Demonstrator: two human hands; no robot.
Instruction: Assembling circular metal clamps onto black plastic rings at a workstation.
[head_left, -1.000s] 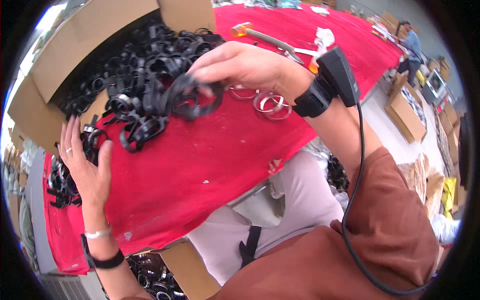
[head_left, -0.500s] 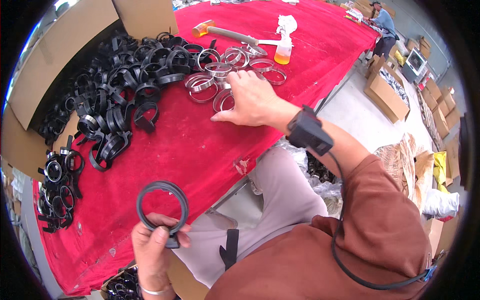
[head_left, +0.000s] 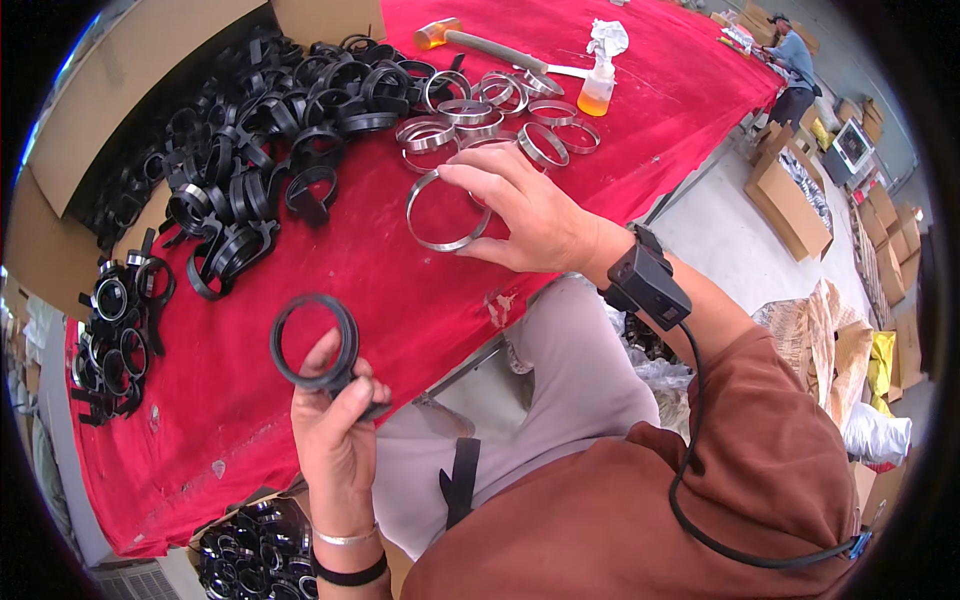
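My left hand (head_left: 340,415) grips a black plastic ring (head_left: 346,352) by the short tab at its lower side, holding it up over the near edge of the red-covered table (head_left: 390,300). In my right hand (head_left: 535,215) is a thin silver metal ring (head_left: 412,222), pinched between thumb and fingers at its right side. That hand is above the table, just in front of a loose group of similar metal rings (head_left: 465,110). The two rings are apart.
Many black rings (head_left: 330,105) are heaped at the left against cardboard (head_left: 130,90). A mallet (head_left: 500,50) and a bottle with orange liquid (head_left: 596,90) lie beyond the metal rings. Below the near edge stands a box of finished-looking rings (head_left: 255,550). Another person (head_left: 793,60) works far right.
My right hand has closed on one metal ring and drawn it away from the group. My left hand has risen and moved slightly right with the black ring, which has turned.
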